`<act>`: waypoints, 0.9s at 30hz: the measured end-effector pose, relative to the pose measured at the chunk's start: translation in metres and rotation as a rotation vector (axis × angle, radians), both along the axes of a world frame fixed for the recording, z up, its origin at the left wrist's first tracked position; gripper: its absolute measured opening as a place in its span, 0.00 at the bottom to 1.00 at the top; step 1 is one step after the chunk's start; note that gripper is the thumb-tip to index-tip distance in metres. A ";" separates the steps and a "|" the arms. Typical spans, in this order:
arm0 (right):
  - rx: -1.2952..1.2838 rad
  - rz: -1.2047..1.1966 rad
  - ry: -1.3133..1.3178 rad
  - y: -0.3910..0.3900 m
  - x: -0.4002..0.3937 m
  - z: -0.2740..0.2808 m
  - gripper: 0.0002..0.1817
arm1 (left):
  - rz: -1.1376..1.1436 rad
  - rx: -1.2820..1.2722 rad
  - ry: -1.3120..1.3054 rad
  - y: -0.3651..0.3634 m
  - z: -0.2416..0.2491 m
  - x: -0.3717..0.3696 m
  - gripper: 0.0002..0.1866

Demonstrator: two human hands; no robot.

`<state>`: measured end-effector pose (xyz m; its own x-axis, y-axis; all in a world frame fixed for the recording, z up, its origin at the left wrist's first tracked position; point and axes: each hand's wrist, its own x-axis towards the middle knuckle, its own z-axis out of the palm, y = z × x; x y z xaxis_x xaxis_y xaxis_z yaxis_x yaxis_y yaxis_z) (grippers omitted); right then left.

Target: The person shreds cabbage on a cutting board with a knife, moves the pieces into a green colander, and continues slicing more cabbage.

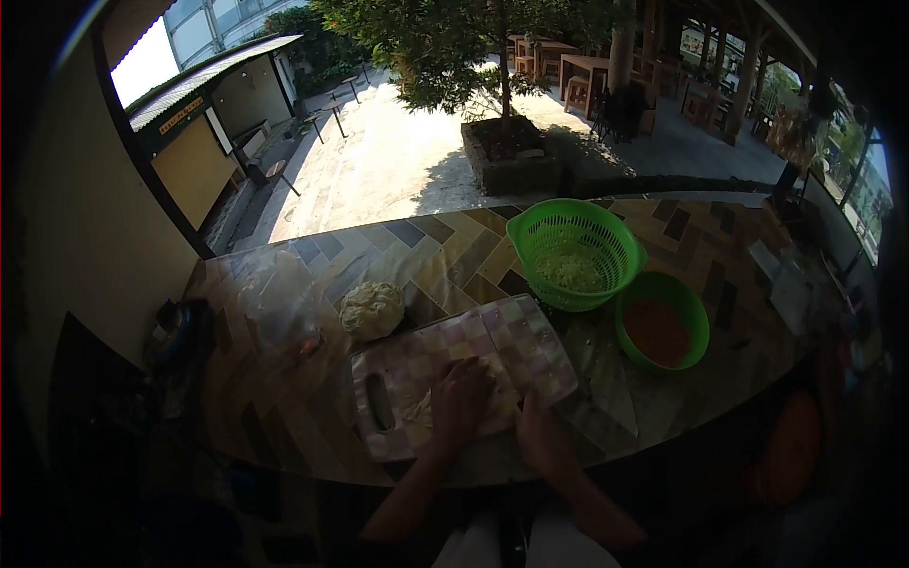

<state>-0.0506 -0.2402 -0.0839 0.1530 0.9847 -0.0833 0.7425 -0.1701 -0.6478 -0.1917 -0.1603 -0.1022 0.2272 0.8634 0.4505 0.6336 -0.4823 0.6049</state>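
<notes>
A checkered cutting board (431, 355) with a handle slot lies on the table in front of me. My left hand (462, 396) rests on it, fingers curled over a pale piece of what looks like cabbage, mostly hidden beneath them. Loose pale shreds (418, 409) lie beside that hand. At the board's near right edge, my right hand (538, 434) is closed round what looks like a knife (519, 405); its blade is hard to make out in the shade. Just beyond the board's far left corner sits a pale, wrinkled cabbage (371, 310).
A green colander (620, 248) holding pale shreds stands past the board's far right corner. Touching it is a green bowl (699, 327) with orange-brown contents. Clear plastic (279, 298) lies on the left of the patterned table (275, 407). Dim objects crowd the right end.
</notes>
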 end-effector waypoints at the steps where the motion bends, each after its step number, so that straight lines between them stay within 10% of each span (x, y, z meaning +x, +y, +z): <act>1: 0.041 0.019 0.018 0.001 0.006 -0.003 0.18 | -0.002 -0.001 -0.006 0.002 -0.004 0.000 0.11; 27: -0.007 0.032 -0.002 0.003 -0.003 -0.002 0.16 | -0.045 0.097 0.053 0.007 -0.015 -0.003 0.10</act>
